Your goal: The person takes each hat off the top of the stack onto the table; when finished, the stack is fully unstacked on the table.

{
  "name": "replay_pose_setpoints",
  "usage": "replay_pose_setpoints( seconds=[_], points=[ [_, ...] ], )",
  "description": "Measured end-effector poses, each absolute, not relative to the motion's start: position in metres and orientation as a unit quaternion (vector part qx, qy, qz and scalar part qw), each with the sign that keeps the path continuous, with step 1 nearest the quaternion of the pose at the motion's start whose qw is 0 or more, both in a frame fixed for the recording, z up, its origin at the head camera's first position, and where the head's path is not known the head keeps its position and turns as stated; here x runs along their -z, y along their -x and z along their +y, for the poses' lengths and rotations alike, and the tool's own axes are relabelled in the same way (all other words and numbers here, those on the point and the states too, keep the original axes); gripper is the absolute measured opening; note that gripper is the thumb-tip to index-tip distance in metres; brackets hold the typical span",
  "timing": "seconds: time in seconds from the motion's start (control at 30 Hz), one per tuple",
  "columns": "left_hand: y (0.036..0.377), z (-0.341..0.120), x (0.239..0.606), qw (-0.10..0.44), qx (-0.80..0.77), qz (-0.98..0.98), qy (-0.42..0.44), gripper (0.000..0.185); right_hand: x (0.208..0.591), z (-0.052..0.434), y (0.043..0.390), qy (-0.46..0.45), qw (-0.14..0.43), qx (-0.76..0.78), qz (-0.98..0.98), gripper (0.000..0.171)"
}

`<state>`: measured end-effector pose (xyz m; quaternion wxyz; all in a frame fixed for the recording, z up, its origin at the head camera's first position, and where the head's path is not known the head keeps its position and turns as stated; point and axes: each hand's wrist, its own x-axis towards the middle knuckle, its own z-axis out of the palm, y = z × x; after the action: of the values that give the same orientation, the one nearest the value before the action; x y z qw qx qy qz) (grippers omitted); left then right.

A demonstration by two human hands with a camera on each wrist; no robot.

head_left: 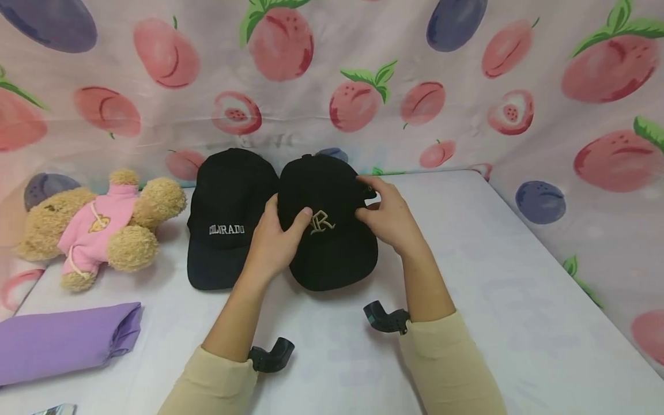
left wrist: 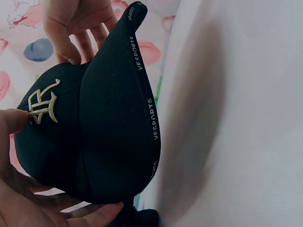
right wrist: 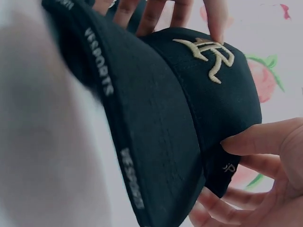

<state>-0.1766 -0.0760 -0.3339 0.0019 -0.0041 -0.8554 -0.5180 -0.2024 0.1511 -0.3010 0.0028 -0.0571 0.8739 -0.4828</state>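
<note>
A black baseball cap with a gold embroidered R (head_left: pixel 332 181) is held between both hands, its brim tilted toward me. My left hand (head_left: pixel 274 239) grips its left side, the thumb lying on the front panel beside the letter. On the opposite side, my right hand (head_left: pixel 390 218) pinches the cap's edge between thumb and fingers, near the back opening. White VESPORTS lettering runs along the brim (left wrist: pixel 116 113) in the left wrist view, with a shadow on the white surface below. Just left stands a second black cap (head_left: pixel 228 190) marked COLORADO, partly overlapped by my left hand.
A teddy bear (head_left: pixel 85 230) in pink clothes lies at the far left. Nearer is a folded purple cloth (head_left: pixel 62 343), with a small flat item (head_left: pixel 58 410) at the bottom edge. A fruit-print curtain (head_left: pixel 321 34) hangs behind the white table (head_left: pixel 519 323).
</note>
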Motion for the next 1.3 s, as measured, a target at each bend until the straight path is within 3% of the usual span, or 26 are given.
replay_pose_setpoints(
  seconds=[0.27,1.3],
  points=[
    [0.183,-0.068,0.341,-0.030,0.514,-0.858,0.004,0.090,0.318,0.163,0.208,0.044,0.020,0.498,0.866,0.066],
    [0.203,-0.032,0.353,-0.025,0.497,-0.867,0.030,0.084,0.350,0.191,0.224,-0.018,-0.002,0.527,0.850,0.065]
  ],
)
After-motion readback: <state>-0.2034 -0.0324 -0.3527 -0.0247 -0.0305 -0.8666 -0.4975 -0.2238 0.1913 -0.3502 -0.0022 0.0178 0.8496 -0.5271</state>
